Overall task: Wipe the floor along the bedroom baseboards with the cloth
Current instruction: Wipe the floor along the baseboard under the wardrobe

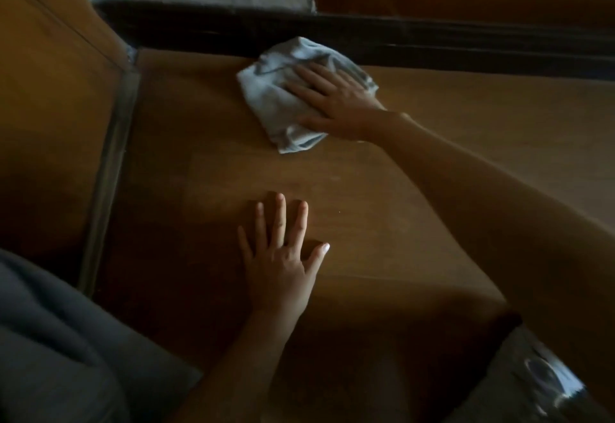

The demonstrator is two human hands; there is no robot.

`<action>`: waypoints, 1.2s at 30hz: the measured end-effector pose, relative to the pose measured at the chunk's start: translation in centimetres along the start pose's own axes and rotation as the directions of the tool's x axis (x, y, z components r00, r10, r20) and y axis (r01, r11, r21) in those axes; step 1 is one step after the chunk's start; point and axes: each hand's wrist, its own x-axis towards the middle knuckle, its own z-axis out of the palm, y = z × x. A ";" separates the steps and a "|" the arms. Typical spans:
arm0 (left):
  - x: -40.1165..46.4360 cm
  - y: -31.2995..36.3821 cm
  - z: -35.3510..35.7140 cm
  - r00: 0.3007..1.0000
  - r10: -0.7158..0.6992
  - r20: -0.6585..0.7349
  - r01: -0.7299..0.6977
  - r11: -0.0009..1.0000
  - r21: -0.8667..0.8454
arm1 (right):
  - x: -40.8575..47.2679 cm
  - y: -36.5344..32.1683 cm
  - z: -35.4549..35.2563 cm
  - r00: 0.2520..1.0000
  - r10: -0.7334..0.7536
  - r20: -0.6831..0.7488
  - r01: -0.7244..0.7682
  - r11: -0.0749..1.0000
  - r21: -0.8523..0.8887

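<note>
Flat, fingers spread: right hand presses cloth on floor, far edge touching dark baseboard. Baseboard runs left-right; wipe likely follows it. Left hand spread, braced on floor, nearer body.

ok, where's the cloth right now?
Head view, upper centre: the cloth lies on the floor just short of the dark baseboard, pressed flat under the right hand.
</note>
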 end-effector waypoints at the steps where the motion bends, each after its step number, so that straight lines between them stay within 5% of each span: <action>1: 0.0 -0.1 0.0 1.000 0.005 -0.002 -0.005 1.000 -0.001 | -1.5 1.1 0.2 1.000 0.019 -0.014 -0.019 1.000 -0.007; 14: 0.1 -0.3 0.0 0.999 0.028 -0.018 -0.028 1.000 -0.001 | 8.1 -7.5 -0.9 0.997 -0.018 0.075 0.020 0.999 -0.025; 20: 0.1 -0.3 0.1 0.999 0.025 -0.036 -0.025 1.000 -0.009 | -0.2 -0.5 -0.3 0.998 -0.008 0.065 0.007 1.000 0.016; 24: 0.1 -0.3 0.1 0.999 0.023 -0.032 -0.023 1.000 -0.016 | -7.7 4.6 0.4 0.986 0.166 0.031 -0.167 0.986 0.023; 36: 0.0 -0.2 0.0 0.999 0.015 -0.040 -0.016 1.000 -0.023 | 0.0 -2.7 0.3 0.990 0.138 0.039 -0.139 0.990 0.024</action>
